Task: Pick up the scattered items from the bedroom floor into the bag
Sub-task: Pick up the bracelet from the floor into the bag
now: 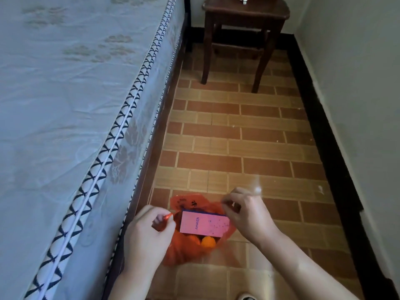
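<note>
A thin red plastic bag [190, 252] hangs open low over the tiled floor, close to the bed's side. Inside it lies a flat pink-looking box [203, 223] with printed lettering, and under the box an orange round item [208, 241] shows. My left hand [147, 232] pinches the bag's left handle between thumb and fingers. My right hand [246, 215] pinches the bag's right edge, beside the box. The bag's lower contents are hidden by the plastic.
A bed with a pale patterned mattress [71, 118] fills the left side. A dark wooden stool [244, 29] stands at the far end of the narrow floor strip [249, 135]. A wall with a black skirting [337, 156] runs along the right. A shoe tip [246, 296] shows at the bottom.
</note>
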A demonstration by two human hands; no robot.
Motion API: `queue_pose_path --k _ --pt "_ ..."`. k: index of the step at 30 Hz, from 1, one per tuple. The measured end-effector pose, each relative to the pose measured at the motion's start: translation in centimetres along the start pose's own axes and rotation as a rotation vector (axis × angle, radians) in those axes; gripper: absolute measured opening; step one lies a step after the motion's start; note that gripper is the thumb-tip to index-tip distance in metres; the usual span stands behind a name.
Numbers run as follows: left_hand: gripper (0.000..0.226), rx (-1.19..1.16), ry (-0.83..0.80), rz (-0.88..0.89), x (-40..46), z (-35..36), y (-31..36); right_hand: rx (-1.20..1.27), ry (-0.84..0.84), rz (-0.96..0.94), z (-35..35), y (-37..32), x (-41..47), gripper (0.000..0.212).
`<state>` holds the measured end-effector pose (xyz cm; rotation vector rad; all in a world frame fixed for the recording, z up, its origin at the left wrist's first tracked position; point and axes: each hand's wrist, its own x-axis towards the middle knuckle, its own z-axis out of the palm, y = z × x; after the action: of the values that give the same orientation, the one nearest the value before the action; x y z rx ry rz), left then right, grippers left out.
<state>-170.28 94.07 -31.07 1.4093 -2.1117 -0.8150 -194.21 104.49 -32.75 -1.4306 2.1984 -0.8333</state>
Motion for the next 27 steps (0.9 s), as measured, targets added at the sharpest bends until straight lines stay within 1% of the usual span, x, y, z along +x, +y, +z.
queue_pose_path --k 3,5,8,10,13,14,15,16,18,19,20,22,23,24,25,26,27 --pt "0.037 0.045 -0.009 0.071 1.9 1.4 -0.8 -0.027 0.051 -0.077 2.1 1.4 0.0 0.004" --pt "0.039 0.062 -0.062 0.126 2.5 2.8 -1.7 -0.054 0.101 -0.118 3.8 2.5 0.1 0.004" --pt "0.041 0.096 -0.2 0.233 2.7 5.1 -3.2 -0.152 0.164 -0.19 6.4 4.2 0.0 0.007" --pt "0.038 0.097 -0.298 0.226 2.9 6.3 -4.2 -0.218 0.173 -0.209 7.9 5.1 -0.6 0.01" --pt "0.036 0.088 -0.303 0.237 2.9 7.1 -5.5 -0.217 0.187 -0.177 9.3 6.2 -1.0 0.015" --pt "0.033 0.101 -0.329 0.206 2.8 6.1 -5.4 -0.216 0.189 -0.161 9.7 6.3 -1.1 0.02" --pt "0.028 0.09 -0.299 0.254 2.8 8.1 -6.8 -0.234 0.183 -0.162 10.0 6.3 -1.1 0.026" --pt "0.031 0.099 -0.354 0.231 2.8 9.3 -8.2 -0.267 0.166 -0.184 10.3 6.3 -1.0 0.034" --pt "0.055 0.148 -0.524 0.199 2.7 12.5 -10.9 -0.316 0.103 -0.242 10.7 6.0 -1.0 0.049" --pt "0.064 0.202 -0.54 0.202 2.9 13.8 -11.6 -0.331 0.072 -0.257 10.8 5.8 -0.8 0.054" --pt "0.063 0.236 -0.521 0.234 2.9 13.4 -11.6 -0.351 0.042 -0.262 10.9 5.7 -0.4 0.058" --pt "0.055 0.259 -0.471 0.238 3.1 11.6 -10.2 -0.414 -0.021 -0.249 11.2 5.9 0.7 0.065" --pt "0.055 0.252 -0.465 0.24 3.2 11.2 -9.9 -0.445 -0.071 -0.23 11.5 6.3 1.3 0.068" --pt "0.061 0.308 -0.488 0.209 2.9 9.6 -9.3 -0.47 -0.135 -0.201 11.9 6.9 1.8 0.071" --pt "0.07 0.329 -0.519 0.183 2.9 10.9 -9.6 -0.491 -0.202 -0.168 12.4 7.6 2.1 0.074" --pt "0.078 0.393 -0.619 0.12 2.8 10.5 -9.4 -0.512 -0.265 -0.139 13.1 8.5 2.3 0.076" --pt "0.085 0.399 -0.666 0.084 2.7 10.5 -9.3 -0.533 -0.319 -0.119 13.6 9.4 2.2 0.078"
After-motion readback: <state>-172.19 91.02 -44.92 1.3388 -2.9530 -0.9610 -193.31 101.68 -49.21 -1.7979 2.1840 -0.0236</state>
